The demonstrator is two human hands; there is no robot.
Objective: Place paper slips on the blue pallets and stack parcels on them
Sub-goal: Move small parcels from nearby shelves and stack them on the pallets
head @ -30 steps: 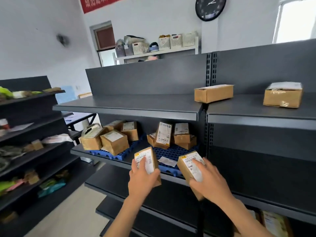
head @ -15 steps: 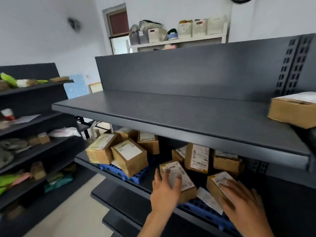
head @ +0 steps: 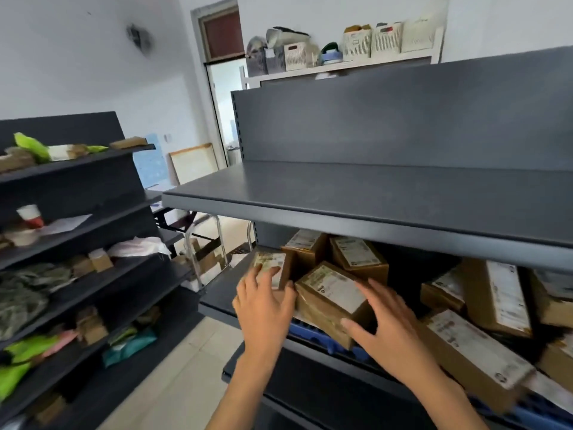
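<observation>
Several brown labelled parcels sit on a blue pallet (head: 313,338) on the middle shelf, under the upper shelf. My left hand (head: 263,308) grips the leftmost parcel (head: 269,262), with its fingers laid over the label. My right hand (head: 384,327) holds the front parcel (head: 330,293), fingers on its right top edge and thumb on its front face. Two more parcels (head: 359,257) stand behind them. Further right, another group of parcels (head: 474,352) lies on a second blue pallet (head: 533,412), partly blurred.
The grey upper shelf (head: 372,209) overhangs the parcels just above my hands. A dark rack (head: 77,231) with bags, cups and small boxes stands to the left across a tiled aisle. White baskets (head: 356,41) line a high shelf behind.
Both hands let go of the two parcels they set on the right pallet. They moved left onto parcels on the left pallet. The view shifted left and closer.
</observation>
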